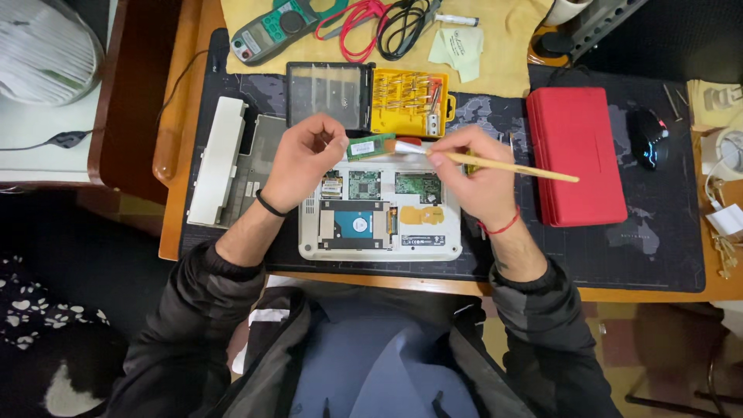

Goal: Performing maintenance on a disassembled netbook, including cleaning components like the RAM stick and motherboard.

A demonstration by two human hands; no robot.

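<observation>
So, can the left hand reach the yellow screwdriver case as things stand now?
Probably yes. The left hand sits just below the yellow screwdriver case, with nothing between them, but its fingers hold the green memory module, so it is not free.

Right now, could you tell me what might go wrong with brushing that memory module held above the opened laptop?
The left hand pinches the green memory module only by one end, so the brush in the right hand might knock it loose. It would probably fall onto the opened laptop, where brushed dust may also settle.
</observation>
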